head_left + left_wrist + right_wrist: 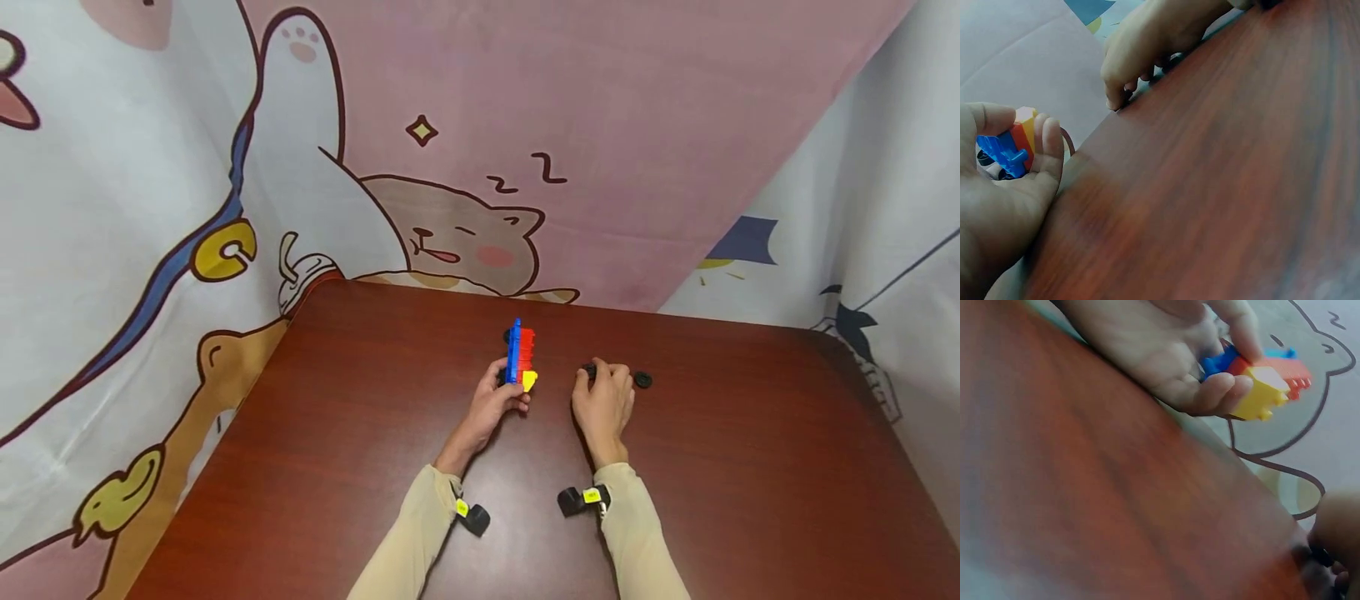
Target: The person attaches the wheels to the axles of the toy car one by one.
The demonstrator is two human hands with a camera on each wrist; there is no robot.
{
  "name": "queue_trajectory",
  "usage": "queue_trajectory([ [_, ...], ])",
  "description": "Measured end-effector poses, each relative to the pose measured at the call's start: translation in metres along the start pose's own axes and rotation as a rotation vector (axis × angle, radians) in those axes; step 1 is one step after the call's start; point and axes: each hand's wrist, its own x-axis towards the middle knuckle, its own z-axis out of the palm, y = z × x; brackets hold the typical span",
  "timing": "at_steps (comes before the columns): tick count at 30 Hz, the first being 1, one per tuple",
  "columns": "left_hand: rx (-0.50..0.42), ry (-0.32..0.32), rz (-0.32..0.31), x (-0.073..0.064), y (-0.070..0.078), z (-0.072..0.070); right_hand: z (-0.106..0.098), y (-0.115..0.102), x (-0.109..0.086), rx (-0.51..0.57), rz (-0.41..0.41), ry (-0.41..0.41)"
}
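Observation:
My left hand (489, 410) holds a toy block car on its side above the table. The car has a blue base (513, 354), red blocks (527, 348) and a yellow block (1257, 394) at the end nearest me; black wheels show along its left side. To the right, my right hand (606, 404) is low at the tabletop, its thumb and fingers pinching a small black wheel (589, 370), mostly covered by the fingers. Just right of that hand lies another black wheel (642, 380).
The dark red-brown wooden table (360, 400) spreads around both hands. Behind its far edge hangs a pink and white cloth (637, 150) with cartoon animals, which also runs down the left and right sides. Each wrist wears a black camera (474, 520).

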Motion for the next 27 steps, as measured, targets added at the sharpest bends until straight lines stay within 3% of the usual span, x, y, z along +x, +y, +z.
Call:
queue_trajectory([
  [3,-0.02,-0.034,-0.022,0.0,-0.002,0.0,-0.003,0.004,0.0,0.017,0.025,0.001],
  [6,-0.04,-0.034,-0.036,-0.001,-0.003,-0.002,-0.002,0.004,-0.003,0.125,0.004,0.013],
  [10,-0.069,-0.05,-0.011,-0.004,0.0,-0.006,0.001,-0.006,-0.012,0.43,-0.085,0.009],
  [13,-0.085,-0.075,0.006,-0.004,0.002,-0.007,0.005,-0.022,-0.027,0.676,-0.115,-0.056],
  [15,-0.09,-0.079,0.012,-0.004,0.003,-0.007,0.008,-0.035,-0.037,0.783,-0.098,-0.126],
  [18,-0.07,-0.077,0.021,-0.002,0.004,-0.006,0.002,-0.058,-0.046,0.82,-0.099,-0.198],
  [21,-0.043,-0.077,0.031,0.0,0.005,-0.005,-0.006,-0.072,-0.047,0.791,-0.11,-0.214],
  [27,0.036,-0.071,0.027,0.003,0.005,-0.004,-0.009,-0.076,-0.045,0.77,-0.106,-0.213],
])
